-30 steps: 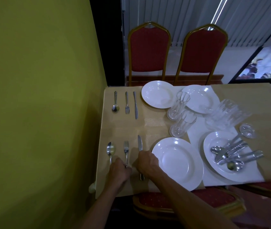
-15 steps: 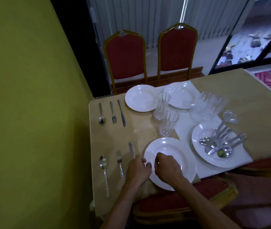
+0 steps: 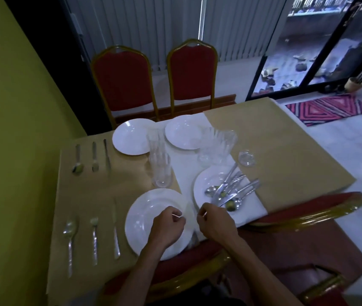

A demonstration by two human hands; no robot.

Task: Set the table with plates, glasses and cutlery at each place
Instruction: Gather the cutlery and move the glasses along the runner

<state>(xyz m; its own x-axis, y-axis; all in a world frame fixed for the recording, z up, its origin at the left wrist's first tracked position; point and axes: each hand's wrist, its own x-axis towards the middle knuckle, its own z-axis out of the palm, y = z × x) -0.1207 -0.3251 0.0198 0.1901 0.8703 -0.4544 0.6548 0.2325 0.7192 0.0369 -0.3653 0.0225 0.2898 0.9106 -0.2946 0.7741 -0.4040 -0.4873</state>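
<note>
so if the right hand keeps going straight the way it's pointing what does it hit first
Most likely the pile of loose cutlery on the plate just beyond the right hand. The knuckles point up and slightly right, toward it. Height above the table is hard to judge.

I see my left hand [image 3: 168, 226] curled over the near plate [image 3: 144, 219] at lower centre, my right hand [image 3: 214, 223] just beside it, below the plate of loose cutlery [image 3: 206, 182]. A spoon [image 3: 70, 237], fork [image 3: 94, 237] and knife [image 3: 115, 230] lie lower left.

White plates [image 3: 144, 219], red chairs [image 3: 192, 74] (rug [image 3: 330, 109] seemingly zigzag-striped).
</note>
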